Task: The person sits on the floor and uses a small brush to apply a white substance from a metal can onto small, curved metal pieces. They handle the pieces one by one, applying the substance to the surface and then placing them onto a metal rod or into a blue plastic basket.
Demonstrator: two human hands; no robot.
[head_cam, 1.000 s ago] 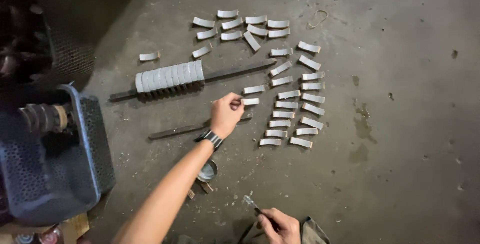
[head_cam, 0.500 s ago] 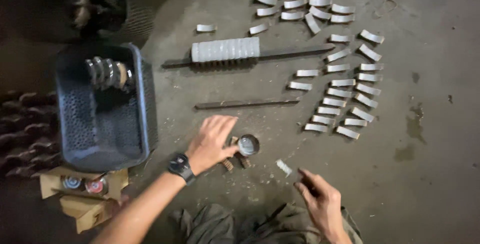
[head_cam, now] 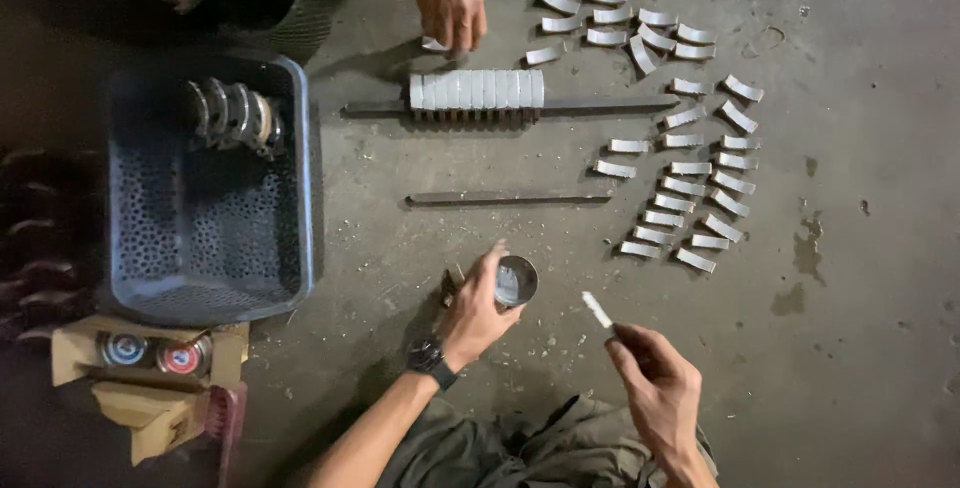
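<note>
On the floor, left hand [head_cam: 478, 310] grips tin [head_cam: 516, 280]; right hand [head_cam: 655, 388] beside it

Both forearms are bare, without sleeves. Behind the fingers of the left hand [head_cam: 475, 313], a black wristwatch [head_cam: 427, 356] circles the wrist. Trousers [head_cam: 520, 448] are olive-grey.

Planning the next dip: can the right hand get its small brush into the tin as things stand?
Probably yes: the tin sits open-topped, steadied by the left hand at its side, and bare floor lies between it and the right hand holding the brush.
</note>
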